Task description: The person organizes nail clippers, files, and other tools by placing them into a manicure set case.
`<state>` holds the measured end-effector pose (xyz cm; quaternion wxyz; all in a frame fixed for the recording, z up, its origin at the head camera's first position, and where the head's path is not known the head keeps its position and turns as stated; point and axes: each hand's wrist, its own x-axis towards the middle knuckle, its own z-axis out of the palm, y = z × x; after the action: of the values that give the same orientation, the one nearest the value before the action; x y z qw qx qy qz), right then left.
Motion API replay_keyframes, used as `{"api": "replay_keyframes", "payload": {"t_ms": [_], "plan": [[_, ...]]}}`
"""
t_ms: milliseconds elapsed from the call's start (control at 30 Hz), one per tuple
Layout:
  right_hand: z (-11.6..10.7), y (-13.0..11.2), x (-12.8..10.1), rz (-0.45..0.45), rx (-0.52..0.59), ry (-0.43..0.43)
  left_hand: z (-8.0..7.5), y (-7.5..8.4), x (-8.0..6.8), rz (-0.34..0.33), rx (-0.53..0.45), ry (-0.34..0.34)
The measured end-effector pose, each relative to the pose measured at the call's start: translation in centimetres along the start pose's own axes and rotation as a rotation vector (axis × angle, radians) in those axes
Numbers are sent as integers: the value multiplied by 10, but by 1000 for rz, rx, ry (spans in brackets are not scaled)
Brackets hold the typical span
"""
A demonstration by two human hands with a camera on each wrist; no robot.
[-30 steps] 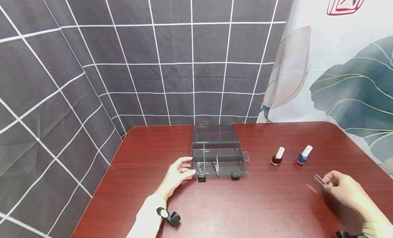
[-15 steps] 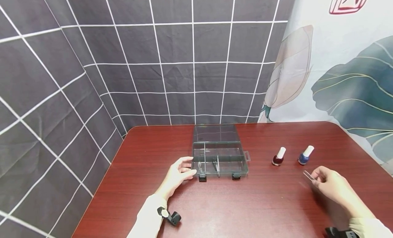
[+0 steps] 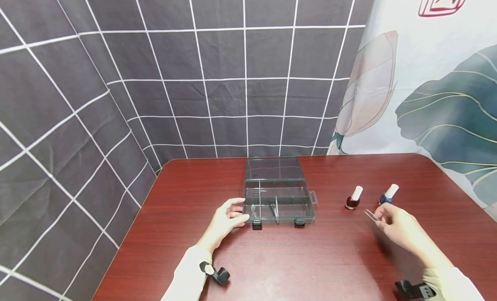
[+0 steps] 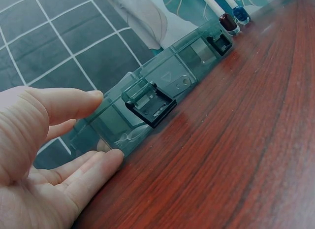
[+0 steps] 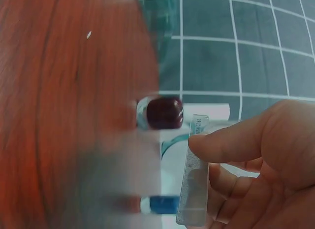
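Observation:
My left hand (image 3: 224, 217) grips the left end of a see-through grey storage box (image 3: 295, 212), thumb at the front corner and index finger at the rim. The box's lid (image 3: 273, 168) is folded back, and dividers split its inside. A slim metal tool (image 3: 273, 209) and a small clear piece (image 3: 253, 209) lie in the front compartments. My right hand (image 3: 397, 225) pinches a clear glass nail file (image 5: 193, 189) with printed lettering between thumb and fingers. It is above the table, just in front of a dark red nail polish bottle (image 3: 353, 198) and a blue one (image 3: 388, 195).
The reddish wooden table (image 3: 295, 262) carries everything. Dark cloth with a white grid (image 3: 217, 94) hangs behind and to the left, and a leaf-patterned curtain (image 3: 438, 98) at the right. Two black latches (image 3: 299, 223) hang from the box's front.
My right hand has moved left with the glass nail file, from the right side of the table to the front of the polish bottles. The left hand and the box stay put.

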<state>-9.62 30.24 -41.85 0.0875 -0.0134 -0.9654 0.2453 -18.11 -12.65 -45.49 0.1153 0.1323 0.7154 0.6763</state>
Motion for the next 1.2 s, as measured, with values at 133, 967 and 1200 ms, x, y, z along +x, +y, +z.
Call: {"api": "replay_keyframes", "payload": {"t_ms": [133, 967, 1200], "plan": [[3, -10, 4, -23, 12, 0, 0, 1, 0, -1, 1, 1], [22, -67, 33, -176, 76, 47, -7, -26, 12, 21, -18, 23], [28, -78, 37, -191, 85, 7, -4, -27, 11, 22, -20, 16]]}}
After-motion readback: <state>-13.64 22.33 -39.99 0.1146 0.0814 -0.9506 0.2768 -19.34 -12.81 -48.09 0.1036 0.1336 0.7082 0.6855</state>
